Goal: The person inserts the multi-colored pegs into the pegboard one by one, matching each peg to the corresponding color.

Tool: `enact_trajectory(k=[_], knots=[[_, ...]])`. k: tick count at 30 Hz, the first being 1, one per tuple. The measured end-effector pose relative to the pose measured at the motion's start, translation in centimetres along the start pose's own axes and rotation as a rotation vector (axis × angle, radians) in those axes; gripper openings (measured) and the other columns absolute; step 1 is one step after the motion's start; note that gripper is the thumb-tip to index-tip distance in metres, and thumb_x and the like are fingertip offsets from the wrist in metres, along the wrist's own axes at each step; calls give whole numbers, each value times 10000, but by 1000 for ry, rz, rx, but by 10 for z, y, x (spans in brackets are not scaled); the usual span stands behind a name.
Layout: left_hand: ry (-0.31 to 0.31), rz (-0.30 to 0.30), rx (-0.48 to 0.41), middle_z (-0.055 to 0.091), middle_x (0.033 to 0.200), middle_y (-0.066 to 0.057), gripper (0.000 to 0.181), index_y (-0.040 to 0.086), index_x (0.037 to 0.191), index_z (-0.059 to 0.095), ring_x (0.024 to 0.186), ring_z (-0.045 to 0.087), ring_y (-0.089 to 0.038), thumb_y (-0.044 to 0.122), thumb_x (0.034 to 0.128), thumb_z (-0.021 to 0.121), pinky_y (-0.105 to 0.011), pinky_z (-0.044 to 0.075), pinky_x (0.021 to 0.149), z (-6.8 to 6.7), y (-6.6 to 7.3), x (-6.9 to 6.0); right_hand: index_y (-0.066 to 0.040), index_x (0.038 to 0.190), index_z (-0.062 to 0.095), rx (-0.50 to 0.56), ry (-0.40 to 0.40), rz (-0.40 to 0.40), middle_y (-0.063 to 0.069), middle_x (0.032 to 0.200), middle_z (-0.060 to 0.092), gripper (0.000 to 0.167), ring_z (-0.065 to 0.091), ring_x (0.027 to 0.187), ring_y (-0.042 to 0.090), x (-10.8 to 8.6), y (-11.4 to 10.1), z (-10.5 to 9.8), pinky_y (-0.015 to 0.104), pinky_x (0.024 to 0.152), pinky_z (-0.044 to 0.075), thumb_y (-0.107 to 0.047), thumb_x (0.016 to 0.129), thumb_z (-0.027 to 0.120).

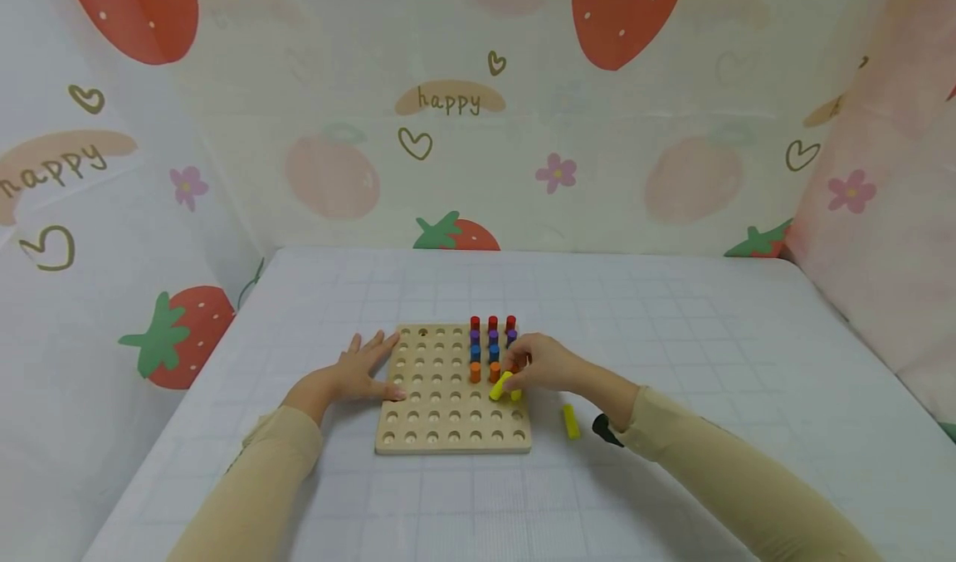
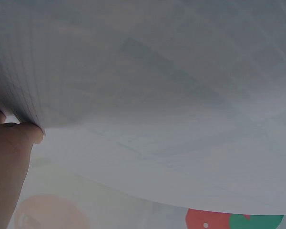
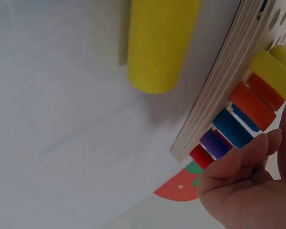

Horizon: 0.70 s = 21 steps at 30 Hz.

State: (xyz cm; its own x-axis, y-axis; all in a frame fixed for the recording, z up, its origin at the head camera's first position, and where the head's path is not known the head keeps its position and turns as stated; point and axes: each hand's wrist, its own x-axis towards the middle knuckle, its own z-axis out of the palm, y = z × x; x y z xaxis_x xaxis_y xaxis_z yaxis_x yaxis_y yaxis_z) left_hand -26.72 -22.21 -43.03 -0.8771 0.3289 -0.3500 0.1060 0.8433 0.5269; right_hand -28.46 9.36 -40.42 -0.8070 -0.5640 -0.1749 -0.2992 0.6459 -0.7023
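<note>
A wooden pegboard with rows of round holes lies on the table. Red pegs, purple pegs, blue pegs and orange pegs stand in rows at its right side. My right hand pinches a tilted yellow peg over the board, beside another yellow peg standing at the right edge. Part of the orange row is hidden by that hand. With fingers spread, my left hand rests along the board's left edge; the left wrist view shows only part of this hand.
A loose yellow peg lies on the table to the right of the board and looms large in the right wrist view. Near the right sleeve sits a dark object, partly hidden. A printed curtain surrounds the white table.
</note>
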Motion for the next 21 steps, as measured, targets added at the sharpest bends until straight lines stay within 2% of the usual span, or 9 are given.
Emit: enact_trajectory(k=[13,21], knots=[[0,-1,0,20,1574,-292,1072,33,1551,115,1399,-125,-530,521,817,725,-672,6,1104,0,1,1,-77,795,640,-45,9,0,9,749,527,165,475,763,163,0,-7,5,249,624,382,-103,804,803],[3,-5,3,21,1573,-293,1065,31,1551,119,1396,-118,-537,508,820,729,-674,6,1101,1,1,1,-80,816,664,-40,26,-8,0,762,541,161,478,781,161,0,-9,7,242,643,403,-137,798,813]])
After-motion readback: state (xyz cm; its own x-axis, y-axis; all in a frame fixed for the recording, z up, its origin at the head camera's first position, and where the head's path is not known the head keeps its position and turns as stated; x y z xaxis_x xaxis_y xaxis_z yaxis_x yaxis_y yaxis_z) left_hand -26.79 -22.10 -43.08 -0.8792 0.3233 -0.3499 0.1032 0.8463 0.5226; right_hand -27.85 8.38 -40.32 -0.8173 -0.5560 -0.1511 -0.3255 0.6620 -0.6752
